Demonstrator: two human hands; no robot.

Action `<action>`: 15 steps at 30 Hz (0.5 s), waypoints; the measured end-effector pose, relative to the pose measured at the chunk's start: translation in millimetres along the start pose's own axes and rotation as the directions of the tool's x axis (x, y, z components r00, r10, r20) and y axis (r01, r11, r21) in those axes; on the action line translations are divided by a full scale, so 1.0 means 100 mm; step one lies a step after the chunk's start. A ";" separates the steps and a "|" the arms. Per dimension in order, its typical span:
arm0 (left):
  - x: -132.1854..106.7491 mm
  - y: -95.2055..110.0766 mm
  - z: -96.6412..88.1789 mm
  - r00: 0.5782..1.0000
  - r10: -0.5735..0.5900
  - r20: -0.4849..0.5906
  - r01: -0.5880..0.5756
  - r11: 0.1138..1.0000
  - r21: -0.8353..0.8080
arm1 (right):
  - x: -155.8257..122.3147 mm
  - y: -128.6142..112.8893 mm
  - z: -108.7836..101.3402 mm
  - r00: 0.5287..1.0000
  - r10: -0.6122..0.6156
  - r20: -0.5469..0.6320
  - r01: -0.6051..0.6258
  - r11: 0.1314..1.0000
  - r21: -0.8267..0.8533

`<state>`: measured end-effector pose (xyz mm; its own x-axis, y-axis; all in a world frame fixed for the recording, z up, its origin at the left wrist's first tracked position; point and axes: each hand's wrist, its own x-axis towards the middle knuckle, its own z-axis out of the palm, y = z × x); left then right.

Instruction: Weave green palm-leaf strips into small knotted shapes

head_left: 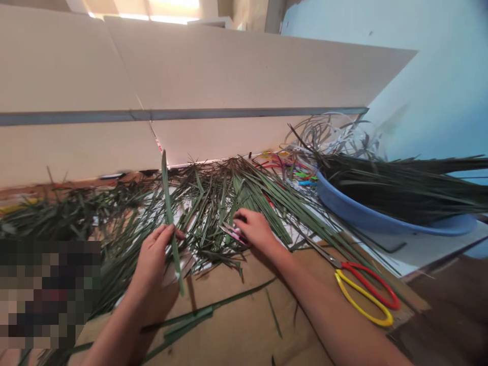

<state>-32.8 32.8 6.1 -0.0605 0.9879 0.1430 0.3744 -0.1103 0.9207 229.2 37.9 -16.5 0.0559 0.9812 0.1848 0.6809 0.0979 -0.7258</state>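
Observation:
My left hand (pixel 155 252) pinches a long green leaf strip (pixel 166 195), which stands almost upright above the pile. A little to the right, my right hand (pixel 256 230) is closed around small scissors with a pink handle (pixel 237 235). Their pointed metal blades face left, apart from the strip. Beneath and behind both hands spreads a heap of cut green leaf strips (pixel 202 201). Several longer strips lie on the brown board (pixel 232 310) close to me, among them a folded piece (pixel 188 325).
Large scissors with red and yellow handles (pixel 366 287) lie on the right. Beyond them a blue basin (pixel 362 216) holds long dark leaves (pixel 400 188). Pale coiled strips (pixel 335 134) and coloured strips (pixel 301 175) sit behind. A white panel (pixel 229 76) borders the far side.

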 end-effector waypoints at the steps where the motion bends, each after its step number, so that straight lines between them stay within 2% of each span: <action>1: 0.03 -0.02 -0.02 1.000 -0.025 0.009 0.025 0.999 -0.020 | 0.04 0.07 -0.02 0.999 0.037 0.000 -0.036 0.997 -0.071; 3: 0.08 -0.08 -0.05 0.994 -0.092 0.058 0.096 0.993 -0.067 | 0.08 0.16 -0.02 0.998 0.056 0.024 -0.052 0.992 -0.119; 5: 0.13 -0.13 -0.05 0.989 -0.119 0.088 0.120 0.993 -0.009 | 0.08 0.19 0.01 0.997 0.038 0.065 -0.028 0.990 -0.137; 8: 0.17 -0.19 -0.05 0.991 -0.066 0.114 0.043 0.980 0.193 | 0.04 0.17 0.08 0.992 -0.002 0.125 0.027 0.980 -0.198; 10: 0.18 -0.21 -0.06 0.992 -0.025 0.124 -0.016 0.949 0.314 | 0.02 0.16 0.09 0.990 0.016 0.138 0.018 0.972 -0.236; 15: 0.17 -0.22 -0.06 0.990 -0.018 0.138 -0.041 0.909 0.415 | 0.07 0.22 0.03 0.996 0.078 0.044 -0.064 0.961 -0.267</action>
<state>-47.7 51.2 -9.7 0.0613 0.9953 0.0750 0.7264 -0.0960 0.6805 241.9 47.3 -33.1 0.0766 0.9923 0.0979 0.8463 -0.0128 -0.5325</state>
